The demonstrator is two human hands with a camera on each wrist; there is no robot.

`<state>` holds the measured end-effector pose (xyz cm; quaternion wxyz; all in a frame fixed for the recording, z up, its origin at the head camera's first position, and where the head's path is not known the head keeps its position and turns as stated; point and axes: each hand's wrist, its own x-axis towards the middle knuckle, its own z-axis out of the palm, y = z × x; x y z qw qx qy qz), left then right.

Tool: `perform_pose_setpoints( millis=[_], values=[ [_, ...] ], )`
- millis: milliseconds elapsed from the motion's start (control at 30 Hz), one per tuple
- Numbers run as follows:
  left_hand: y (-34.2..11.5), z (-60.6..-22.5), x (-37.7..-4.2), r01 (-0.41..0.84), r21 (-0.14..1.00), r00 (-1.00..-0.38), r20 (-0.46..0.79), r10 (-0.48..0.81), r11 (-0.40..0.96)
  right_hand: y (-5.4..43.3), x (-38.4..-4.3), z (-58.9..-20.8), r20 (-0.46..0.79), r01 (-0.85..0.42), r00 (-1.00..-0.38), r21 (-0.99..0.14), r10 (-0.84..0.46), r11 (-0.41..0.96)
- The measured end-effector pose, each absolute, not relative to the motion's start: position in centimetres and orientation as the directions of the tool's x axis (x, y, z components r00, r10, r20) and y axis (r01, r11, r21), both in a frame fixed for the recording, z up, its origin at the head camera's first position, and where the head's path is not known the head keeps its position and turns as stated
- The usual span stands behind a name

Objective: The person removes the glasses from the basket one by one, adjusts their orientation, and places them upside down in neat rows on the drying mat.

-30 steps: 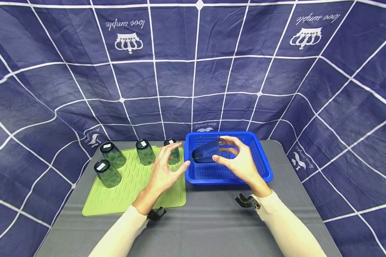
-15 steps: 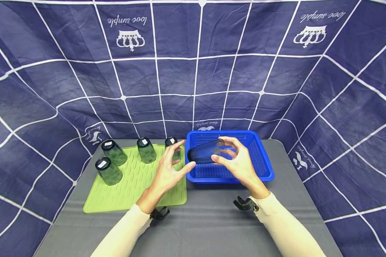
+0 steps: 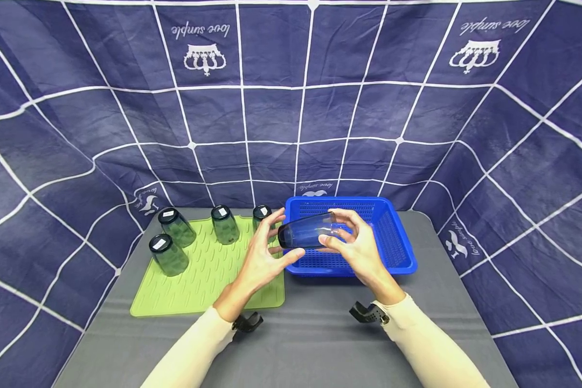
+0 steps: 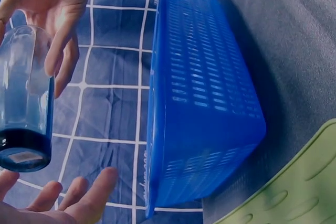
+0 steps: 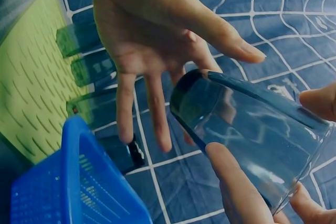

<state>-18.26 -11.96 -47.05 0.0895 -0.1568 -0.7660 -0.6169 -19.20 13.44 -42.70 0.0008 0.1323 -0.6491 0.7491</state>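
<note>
A dark-tinted drinking glass (image 3: 304, 230) lies tilted nearly sideways in the air, over the left part of the blue basket (image 3: 393, 242) in the head view. My right hand (image 3: 364, 250) grips it near its mouth, thumb on one side and fingers on the other. Its thick base, with a white label, points toward my left hand (image 3: 263, 261). That hand is spread, thumb and fingers apart on either side of the base. In the left wrist view the left fingertips (image 4: 102, 182) stay clear of the glass (image 4: 23, 93).
Left of the basket lies a green ridged mat (image 3: 208, 280) on the grey tabletop (image 3: 320, 328). Several similar glasses stand upside down on it, such as the front left glass (image 3: 170, 258); one glass (image 3: 261, 215) is partly behind my left hand. A blue checked cloth (image 3: 271, 108) hangs behind.
My right hand has brought the glass slightly left, out toward the basket's left rim. My left hand has moved right, and its spread fingers now stand around the glass's base.
</note>
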Motion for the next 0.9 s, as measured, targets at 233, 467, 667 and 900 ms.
perform_pose_setpoints(
  millis=[233, 467, 667, 900],
  values=[
    [-11.6, -47.0, -18.0, 0.381, 0.916, -0.918, 0.36, 0.165, 0.123, 12.8, -18.7, -42.8, 0.167, -0.118, -0.969, -0.961, -0.182, -0.251],
    [-11.5, -47.0, -17.8, 0.416, 0.908, -0.896, 0.401, 0.189, 0.049, 12.4, -18.4, -43.3, 0.149, -0.091, -0.971, -0.953, -0.188, -0.289],
    [-11.5, -47.0, -17.8, 0.431, 0.9, -0.892, 0.415, 0.18, 0.059, 12.2, -18.3, -43.8, 0.152, -0.079, -0.968, -0.94, -0.2, -0.332],
    [-11.6, -47.1, -17.7, 0.472, 0.874, -0.878, 0.454, 0.152, 0.118, 12.0, -18.1, -44.1, 0.148, -0.062, -0.965, -0.932, -0.216, -0.358]
  ],
)
